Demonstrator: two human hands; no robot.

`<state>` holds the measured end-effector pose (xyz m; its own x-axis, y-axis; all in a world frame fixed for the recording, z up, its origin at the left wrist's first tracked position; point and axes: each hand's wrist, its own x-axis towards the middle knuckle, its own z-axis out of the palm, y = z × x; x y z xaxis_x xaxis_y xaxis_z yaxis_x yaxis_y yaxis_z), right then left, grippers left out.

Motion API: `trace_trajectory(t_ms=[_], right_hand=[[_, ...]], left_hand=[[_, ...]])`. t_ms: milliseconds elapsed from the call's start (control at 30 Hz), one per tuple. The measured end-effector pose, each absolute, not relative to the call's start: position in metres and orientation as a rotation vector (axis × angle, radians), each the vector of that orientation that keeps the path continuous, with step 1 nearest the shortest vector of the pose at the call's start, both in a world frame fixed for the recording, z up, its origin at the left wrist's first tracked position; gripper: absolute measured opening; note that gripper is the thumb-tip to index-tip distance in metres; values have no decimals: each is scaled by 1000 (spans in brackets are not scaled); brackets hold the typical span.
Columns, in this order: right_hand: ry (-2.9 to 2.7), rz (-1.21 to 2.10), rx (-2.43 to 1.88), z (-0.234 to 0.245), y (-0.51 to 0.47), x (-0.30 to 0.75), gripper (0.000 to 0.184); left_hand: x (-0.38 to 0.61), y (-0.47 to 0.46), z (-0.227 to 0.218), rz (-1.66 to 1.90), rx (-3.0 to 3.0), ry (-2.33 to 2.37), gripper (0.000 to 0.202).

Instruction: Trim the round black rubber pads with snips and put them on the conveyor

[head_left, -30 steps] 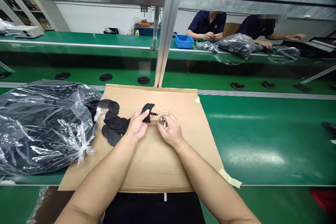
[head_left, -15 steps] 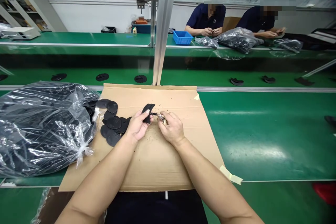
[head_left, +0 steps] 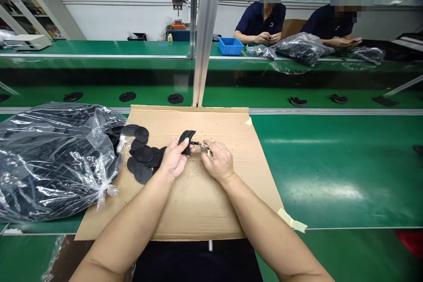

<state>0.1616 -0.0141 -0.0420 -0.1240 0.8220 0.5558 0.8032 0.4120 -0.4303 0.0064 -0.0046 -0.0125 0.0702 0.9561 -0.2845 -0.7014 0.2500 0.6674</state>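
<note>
My left hand (head_left: 174, 159) is closed on a black curved rubber part (head_left: 187, 136), held just above the cardboard sheet (head_left: 194, 202). My right hand (head_left: 218, 161) is closed round a small metal tool (head_left: 201, 146) whose tip touches the part's right edge. Left of my hands lies a pile of black round discs (head_left: 141, 155) on the cardboard, spilling from a clear plastic bag (head_left: 49, 158) full of black parts.
Small dark crumbs dot the cardboard. A conveyor belt (head_left: 99, 92) behind carries black parts (head_left: 175, 98). An aluminium post (head_left: 205, 35) rises at the centre. Two people sit across the far bench with bags (head_left: 302, 50) and a blue tray (head_left: 230, 46). Green table surface (head_left: 330, 172) lies to the right.
My right hand has shifted slightly up and left, bringing the tool against the part. The camera view has tilted a little.
</note>
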Motion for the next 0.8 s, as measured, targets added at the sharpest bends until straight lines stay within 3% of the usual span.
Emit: trace_trajectory(t_ms=[500, 633, 800], right_hand=[[-1984, -72, -1477, -40, -15, 164, 29], [-1980, 13, -1475, -41, -15, 163, 29], [-1812, 190, -1433, -36, -14, 163, 23]], left_hand=[[9, -5, -15, 1342, 429, 799, 25], [10, -5, -15, 1345, 442, 804, 24], [3, 0, -15, 1418, 442, 799, 39]])
